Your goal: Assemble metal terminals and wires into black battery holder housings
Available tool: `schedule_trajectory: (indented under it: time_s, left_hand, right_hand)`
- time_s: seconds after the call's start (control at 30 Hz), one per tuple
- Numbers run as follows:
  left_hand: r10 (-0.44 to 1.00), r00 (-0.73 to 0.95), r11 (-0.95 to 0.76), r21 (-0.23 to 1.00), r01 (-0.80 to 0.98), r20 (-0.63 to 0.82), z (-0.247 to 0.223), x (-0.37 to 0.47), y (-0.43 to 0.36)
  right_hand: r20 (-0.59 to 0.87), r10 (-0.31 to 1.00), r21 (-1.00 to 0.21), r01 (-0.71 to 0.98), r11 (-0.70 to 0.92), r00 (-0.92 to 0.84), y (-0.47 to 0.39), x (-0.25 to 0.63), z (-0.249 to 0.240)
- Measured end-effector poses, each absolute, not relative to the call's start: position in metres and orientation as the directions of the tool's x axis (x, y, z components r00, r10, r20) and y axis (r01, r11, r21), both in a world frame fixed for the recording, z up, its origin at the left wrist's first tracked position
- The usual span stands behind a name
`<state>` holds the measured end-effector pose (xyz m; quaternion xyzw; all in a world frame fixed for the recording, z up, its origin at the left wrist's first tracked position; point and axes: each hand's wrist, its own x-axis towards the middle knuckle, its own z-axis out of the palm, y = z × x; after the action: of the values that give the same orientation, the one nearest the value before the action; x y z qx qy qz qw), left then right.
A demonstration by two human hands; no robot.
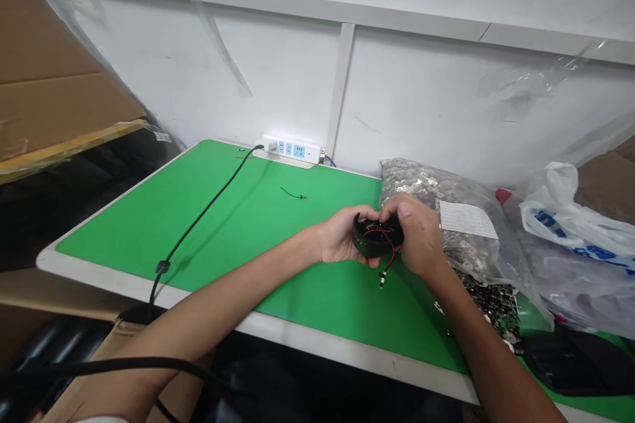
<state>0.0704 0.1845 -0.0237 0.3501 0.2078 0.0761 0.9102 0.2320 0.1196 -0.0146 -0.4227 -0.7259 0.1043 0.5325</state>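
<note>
A round black housing (366, 246) is held above the green tabletop, right of the middle. Its open side faces up, and red and black wires run inside it. A small white connector (382, 277) dangles from the wires below the rim. My left hand (342, 236) wraps round the housing's left side and underside. On the right rim, my right hand (417, 228) grips the housing with the thumb and curled fingers. What the right fingertips touch inside is too small to tell.
On the green table (198, 211) lie a short wire (292, 193) and a black cable (203, 208) running to a white power strip (292, 149). At right are a bag of metal parts (421, 178), loose dark parts (491, 304), black pieces (570, 360) and a white plastic bag (580, 231).
</note>
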Motion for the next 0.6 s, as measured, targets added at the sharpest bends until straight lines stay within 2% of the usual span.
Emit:
schedule_trajectory:
  time_s: [0.2,0.6]
  left_hand:
    - [0.329,0.852,0.746,0.665,0.029,-0.406,-0.0209,0.0731,0.181]
    - [0.296,0.89,0.716,0.697,0.033,-0.346,-0.0236,0.0698,0.1848]
  right_hand:
    - [0.656,0.754,-0.612,0.561,0.558,-0.034,0.1189,0.2275,-0.0141]
    - [0.708,0.705,-0.572,0.549,0.609,-0.044,0.1181,0.2255,-0.016]
